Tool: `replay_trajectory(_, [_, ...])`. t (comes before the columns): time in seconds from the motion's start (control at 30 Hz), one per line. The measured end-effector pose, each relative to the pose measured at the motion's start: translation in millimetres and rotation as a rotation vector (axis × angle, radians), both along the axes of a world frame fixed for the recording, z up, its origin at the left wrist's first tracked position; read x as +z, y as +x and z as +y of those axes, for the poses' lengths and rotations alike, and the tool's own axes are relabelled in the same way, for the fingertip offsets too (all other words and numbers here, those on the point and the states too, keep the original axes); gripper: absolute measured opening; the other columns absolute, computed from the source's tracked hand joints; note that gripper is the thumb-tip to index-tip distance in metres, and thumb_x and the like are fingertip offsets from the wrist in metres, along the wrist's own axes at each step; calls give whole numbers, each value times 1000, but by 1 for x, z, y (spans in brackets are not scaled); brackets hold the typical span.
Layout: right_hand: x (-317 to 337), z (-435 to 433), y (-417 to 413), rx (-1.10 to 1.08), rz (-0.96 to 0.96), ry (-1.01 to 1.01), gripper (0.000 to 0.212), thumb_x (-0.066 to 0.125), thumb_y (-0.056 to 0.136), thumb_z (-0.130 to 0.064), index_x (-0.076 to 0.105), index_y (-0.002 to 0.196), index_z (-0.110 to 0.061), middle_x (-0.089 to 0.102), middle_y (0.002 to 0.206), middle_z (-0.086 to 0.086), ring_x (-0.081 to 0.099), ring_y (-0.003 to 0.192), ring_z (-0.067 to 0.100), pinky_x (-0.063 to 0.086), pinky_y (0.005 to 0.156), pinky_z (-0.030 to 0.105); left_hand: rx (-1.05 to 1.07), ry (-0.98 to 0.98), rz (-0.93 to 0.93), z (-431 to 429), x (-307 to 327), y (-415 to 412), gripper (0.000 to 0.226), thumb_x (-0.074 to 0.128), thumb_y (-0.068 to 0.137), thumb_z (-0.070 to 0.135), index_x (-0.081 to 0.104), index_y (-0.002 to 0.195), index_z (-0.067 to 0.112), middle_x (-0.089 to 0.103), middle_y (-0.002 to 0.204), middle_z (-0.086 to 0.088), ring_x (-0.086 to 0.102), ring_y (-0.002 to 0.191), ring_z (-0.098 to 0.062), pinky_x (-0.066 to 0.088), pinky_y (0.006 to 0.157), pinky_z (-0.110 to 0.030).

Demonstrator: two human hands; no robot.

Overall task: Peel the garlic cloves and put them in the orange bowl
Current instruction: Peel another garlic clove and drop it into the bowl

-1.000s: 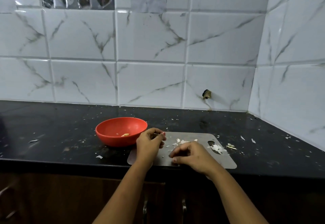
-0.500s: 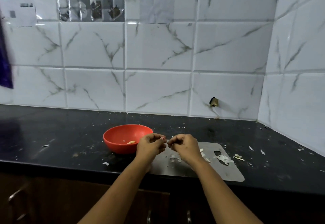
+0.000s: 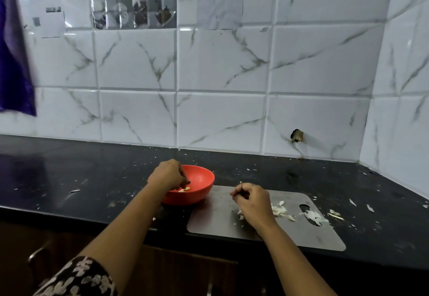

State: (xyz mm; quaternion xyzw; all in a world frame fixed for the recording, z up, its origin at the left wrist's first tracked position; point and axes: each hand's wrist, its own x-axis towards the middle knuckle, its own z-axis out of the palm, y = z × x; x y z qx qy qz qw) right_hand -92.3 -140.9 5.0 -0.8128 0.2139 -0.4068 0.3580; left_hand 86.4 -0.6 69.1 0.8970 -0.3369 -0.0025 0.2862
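The orange bowl [image 3: 204, 183] stands on the black counter, left of a grey steel cutting board [image 3: 216, 221]. Peeled garlic cloves [image 3: 185, 189] lie at its bottom. My left hand [image 3: 167, 176] hangs over the bowl's left half with bunched fingers pointing down just above those cloves; whether it still pinches a clove is hidden. Over the board's middle, my right hand [image 3: 251, 203] has its fingers curled in, and nothing shows between them. Behind and right of that hand, white garlic peels [image 3: 278, 209] lie on the board.
More peel [image 3: 313, 217] lies at the board's handle hole, with scraps [image 3: 334, 214] on the counter [image 3: 92, 179] beyond. The tiled wall closes the back and right. A purple cloth [image 3: 14, 52] hangs at the far left. Dark cabinet doors sit below the counter edge.
The hands, joined half a second ago, have parted: my left hand moved left over the bowl and my right hand drew back over the board. The view has tilted upward.
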Motion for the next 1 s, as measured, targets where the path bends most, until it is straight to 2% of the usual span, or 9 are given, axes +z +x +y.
replay_trajectory(0.03, [0, 1, 0, 7, 8, -3, 24, 63, 82, 2, 70, 73, -19, 71, 79, -4, 66, 75, 7, 48, 62, 9, -23, 64, -11, -2, -1, 2, 2, 73, 78, 20, 75, 77, 20, 75, 84, -3, 71, 79, -17, 56, 83, -33])
replay_trajectory(0.13, [0, 2, 0, 15, 22, -15, 25, 61, 82, 3, 71, 73, -18, 71, 78, -4, 66, 74, 9, 50, 62, 11, -56, 202, -41, -10, -4, 3, 25, 71, 80, 25, 73, 102, 13, 71, 104, -7, 66, 97, -23, 51, 92, -37])
replay_trajectory(0.3, [-1, 1, 0, 22, 34, -5, 28, 59, 83, 3, 70, 74, -21, 70, 81, -4, 67, 78, 8, 53, 66, 16, -45, 218, -20, -17, -4, 12, 27, 75, 74, 21, 73, 98, 11, 73, 95, -9, 70, 84, -22, 56, 85, -40])
replay_trajectory(0.43, [-1, 1, 0, 10, 32, 0, 25, 59, 83, 4, 71, 76, -17, 71, 82, -2, 67, 77, 11, 53, 63, 14, 1, 85, -7, -18, -3, 15, 8, 71, 77, 10, 74, 85, 12, 73, 75, -4, 70, 63, -14, 58, 73, -30])
replay_trajectory(0.57, [-1, 0, 1, 1, -3, 19, 27, 60, 82, 4, 70, 73, -19, 71, 80, -1, 67, 75, 13, 51, 60, 13, 40, -58, -3, -18, -5, 19, 27, 57, 83, -3, 74, 81, 18, 71, 70, -6, 63, 50, -11, 54, 63, -23])
replay_trajectory(0.67, [1, -1, -2, -26, -57, 25, 30, 61, 81, 5, 69, 70, -22, 70, 77, -5, 67, 74, 13, 53, 67, 20, 40, -114, -17, -16, -5, 16, 30, 53, 81, -5, 75, 81, 15, 71, 67, -5, 66, 55, -14, 57, 67, -28])
replay_trajectory(0.77, [5, -7, -12, -56, -97, 41, 34, 60, 83, 5, 68, 69, -25, 70, 77, -5, 67, 74, 14, 55, 69, 24, 35, -231, -75, -17, -1, 4, 26, 54, 81, 0, 74, 83, 18, 72, 82, -5, 69, 75, -20, 56, 79, -35])
replay_trajectory(0.87, [7, -23, -29, -111, -81, 76, 32, 56, 87, 6, 69, 78, -22, 71, 85, 1, 66, 77, 14, 50, 66, 16, -6, -370, -145, -21, 3, -18, 23, 56, 82, 4, 73, 87, 19, 73, 91, -1, 66, 88, -17, 51, 82, -29])
replay_trajectory(1.0, [6, -37, -54, -123, 115, -37, 23, 58, 89, 2, 74, 96, -14, 69, 91, -3, 57, 78, -8, 41, 64, -1, -237, -530, -191, -32, -2, -63, 16, 62, 83, 3, 73, 90, 13, 73, 87, 0, 66, 80, -11, 49, 77, -18])
